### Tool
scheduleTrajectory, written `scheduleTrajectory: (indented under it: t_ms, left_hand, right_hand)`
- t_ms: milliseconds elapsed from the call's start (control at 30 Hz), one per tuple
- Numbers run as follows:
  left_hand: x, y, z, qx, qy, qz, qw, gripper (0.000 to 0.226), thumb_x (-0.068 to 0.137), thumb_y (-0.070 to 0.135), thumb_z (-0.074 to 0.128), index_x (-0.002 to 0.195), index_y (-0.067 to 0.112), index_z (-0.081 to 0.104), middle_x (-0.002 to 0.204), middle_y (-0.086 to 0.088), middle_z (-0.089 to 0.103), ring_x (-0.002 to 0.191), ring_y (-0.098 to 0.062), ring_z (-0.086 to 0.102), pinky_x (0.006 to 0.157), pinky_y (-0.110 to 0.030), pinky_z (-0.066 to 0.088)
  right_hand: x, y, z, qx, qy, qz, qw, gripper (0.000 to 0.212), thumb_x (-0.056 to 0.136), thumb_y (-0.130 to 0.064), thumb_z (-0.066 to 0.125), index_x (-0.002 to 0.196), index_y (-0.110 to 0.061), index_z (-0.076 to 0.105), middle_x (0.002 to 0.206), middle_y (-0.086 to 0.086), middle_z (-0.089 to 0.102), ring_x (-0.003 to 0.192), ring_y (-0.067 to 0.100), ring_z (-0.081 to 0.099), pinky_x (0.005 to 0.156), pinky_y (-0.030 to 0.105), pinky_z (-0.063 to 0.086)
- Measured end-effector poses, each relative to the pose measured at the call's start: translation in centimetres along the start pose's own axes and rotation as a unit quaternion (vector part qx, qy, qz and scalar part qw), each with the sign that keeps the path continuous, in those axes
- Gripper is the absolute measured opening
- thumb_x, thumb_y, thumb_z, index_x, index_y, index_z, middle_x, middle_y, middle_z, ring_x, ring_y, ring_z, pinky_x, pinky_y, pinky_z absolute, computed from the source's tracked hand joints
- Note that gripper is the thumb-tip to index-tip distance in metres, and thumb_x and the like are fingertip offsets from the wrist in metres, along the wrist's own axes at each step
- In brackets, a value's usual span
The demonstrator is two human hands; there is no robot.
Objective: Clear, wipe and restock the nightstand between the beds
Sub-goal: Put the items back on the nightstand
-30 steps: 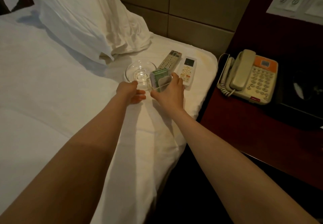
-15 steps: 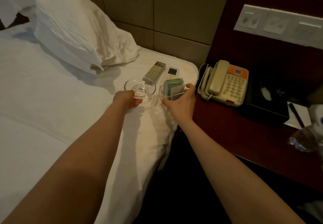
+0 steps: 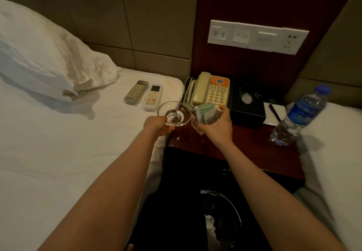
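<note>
Dim warm light, soft shadows, slight motion blur, wide-angle bending at edges

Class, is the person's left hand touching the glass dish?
Touching: the head view shows the left hand gripping the glass dish by its near edge.

One wide-angle camera, worn on the head, looks forward and down onto the nearby nightstand [image 3: 250,143].

- Beyond the right hand [image 3: 217,126]: telephone [image 3: 210,92] and tissue box [image 3: 247,105] block the way.
- Right of it: bare nightstand [image 3: 250,142] top up to the water bottle [image 3: 299,115].
- Beyond the left hand [image 3: 156,126]: two remotes [image 3: 136,92]; open sheet [image 3: 78,133] leftward.
- Between hands: held glass dish [image 3: 174,114] and card holder [image 3: 206,113] meet.
</note>
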State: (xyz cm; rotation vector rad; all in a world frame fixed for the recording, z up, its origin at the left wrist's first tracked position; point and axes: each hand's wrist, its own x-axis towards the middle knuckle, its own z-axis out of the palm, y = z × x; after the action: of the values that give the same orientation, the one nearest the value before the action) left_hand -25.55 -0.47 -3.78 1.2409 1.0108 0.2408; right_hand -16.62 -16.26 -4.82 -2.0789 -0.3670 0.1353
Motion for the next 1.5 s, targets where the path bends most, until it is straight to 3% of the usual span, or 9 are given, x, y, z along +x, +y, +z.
scheduleTrajectory:
  t_ms: [100,200,400,533,900,1067,1200,1367,1500]
  left_hand:
    - [-0.4,-1.2,2.5,0.026,-0.029,-0.010,0.999,0.014,0.093,0.005,0.048,0.093,-0.007,0.056,0.043,-0.009,0.060,0.025,-0.008,0.052,0.030,-0.014,0.042]
    - [-0.3,-2.7,4.7,0.040,-0.050,-0.005,0.998,0.033,0.095,0.004,0.046,0.125,-0.010,0.048,0.074,-0.017,0.061,0.026,-0.008,0.054,0.030,-0.014,0.044]
    - [-0.1,-4.6,7.5,0.054,-0.079,-0.022,0.995,0.039,0.097,0.006,0.042,0.132,-0.012,0.039,0.103,-0.026,0.059,0.027,-0.009,0.055,0.029,-0.015,0.043]
    - [0.0,-5.2,8.9,0.070,-0.082,-0.029,0.994,0.038,0.095,0.005,0.046,0.127,-0.016,0.043,0.087,-0.026,0.061,0.026,-0.012,0.055,0.029,-0.016,0.042]
    - [0.4,-6.3,10.2,0.115,-0.088,-0.036,0.989,0.044,0.097,0.012,0.048,0.133,-0.012,0.039,0.102,-0.026,0.064,0.030,-0.009,0.057,0.031,-0.016,0.044]
    - [0.8,-7.3,10.2,0.120,-0.093,-0.047,0.987,0.041,0.096,0.013,0.048,0.130,-0.011,0.043,0.079,-0.016,0.063,0.031,-0.008,0.058,0.032,-0.015,0.045]
    - [0.4,-7.4,10.5,0.125,-0.103,-0.049,0.986,0.042,0.097,0.014,0.048,0.131,-0.010,0.042,0.084,-0.019,0.065,0.031,-0.008,0.058,0.033,-0.015,0.046]
    - [-0.1,-7.3,10.9,0.128,-0.112,-0.046,0.984,0.040,0.098,0.014,0.047,0.130,-0.010,0.043,0.086,-0.019,0.064,0.032,-0.007,0.058,0.035,-0.016,0.048]
    - [0.0,-7.2,11.0,0.132,-0.111,-0.047,0.984,0.042,0.097,0.014,0.047,0.131,-0.010,0.042,0.099,-0.024,0.066,0.032,-0.007,0.058,0.035,-0.016,0.047]
  right_hand:
    - [0.1,2.6,-2.5,-0.019,0.031,0.045,0.998,0.096,0.063,-0.038,0.084,0.139,-0.010,0.033,0.138,0.007,0.043,0.125,0.024,0.046,0.099,0.037,0.045]
    - [-0.2,5.2,-4.6,-0.043,0.052,0.076,0.995,0.094,0.065,-0.031,0.083,0.140,-0.006,0.032,0.138,0.011,0.040,0.126,0.028,0.044,0.100,0.039,0.042]
    - [-0.4,7.9,-6.5,-0.062,0.090,0.101,0.989,0.088,0.066,-0.024,0.082,0.136,-0.004,0.033,0.136,0.014,0.041,0.126,0.032,0.041,0.100,0.039,0.039]
    - [-0.1,8.7,-7.0,-0.066,0.118,0.112,0.984,0.080,0.065,-0.023,0.082,0.128,-0.002,0.038,0.131,0.015,0.044,0.121,0.032,0.045,0.096,0.040,0.041]
    - [-0.6,9.8,-8.7,-0.102,0.071,0.133,0.983,0.079,0.069,-0.020,0.081,0.129,-0.001,0.035,0.135,0.020,0.038,0.122,0.036,0.044,0.098,0.042,0.041]
    - [-1.9,10.5,-10.2,-0.184,0.066,0.132,0.972,0.039,0.081,-0.017,0.068,0.112,-0.003,0.050,0.118,0.018,0.059,0.109,0.035,0.057,0.085,0.038,0.048]
    - [-2.4,9.8,-9.8,-0.225,0.069,0.130,0.963,0.033,0.084,-0.032,0.065,0.101,-0.004,0.062,0.102,0.016,0.066,0.097,0.036,0.062,0.075,0.035,0.049]
    - [-2.1,8.2,-8.5,-0.113,0.092,0.184,0.972,0.031,0.083,-0.033,0.066,0.065,-0.008,0.061,0.072,0.011,0.062,0.082,0.031,0.065,0.062,0.026,0.039]
    - [-2.1,6.6,-7.5,0.000,0.074,0.193,0.978,0.028,0.083,-0.020,0.065,0.100,0.001,0.069,0.095,0.015,0.071,0.097,0.027,0.064,0.080,0.028,0.045]
